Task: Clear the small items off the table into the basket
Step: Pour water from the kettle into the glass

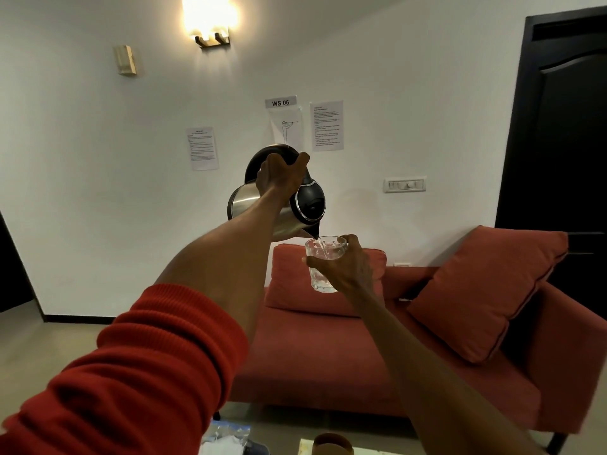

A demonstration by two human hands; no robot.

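Observation:
My left hand (282, 178) grips the black handle of a steel electric kettle (289, 221), held up in the air and tipped to the right. Its black spout sits just over the rim of a clear drinking glass (323, 267). My right hand (345, 267) holds that glass from the right side, fingers wrapped round it. A little water shows in the bottom of the glass. No basket is in view. Only a sliver of the table shows at the bottom edge, with a brown rounded object (331, 443) and a clear plastic bag (226, 436).
A red sofa (361, 362) with two red cushions stands straight ahead against the white wall. A dark door (558, 126) is at the right. Papers and a switch plate hang on the wall, and a lit wall lamp is above.

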